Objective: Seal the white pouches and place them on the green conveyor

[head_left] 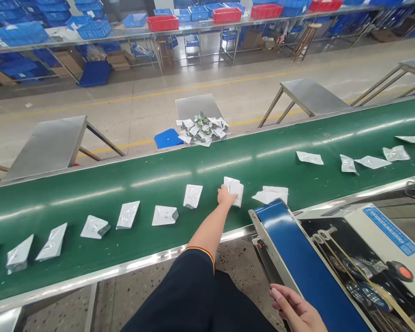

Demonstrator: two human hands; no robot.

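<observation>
My left hand reaches out over the green conveyor belt, its fingers closed on white foil pouches, at least two overlapping. To its left lie single pouches, the nearest a white pouch with small print. On the right, overlapping white pouches rest by the end of a small blue belt. My right hand hovers at the near edge of that blue belt, palm turned up, fingers loosely bent, with nothing visible in it.
Several more pouches lie along the green belt on both sides. Beyond its far edge, a pile of pouches sits on a metal table. A machine with exposed pulleys stands at right. Blue and red bins line the back bench.
</observation>
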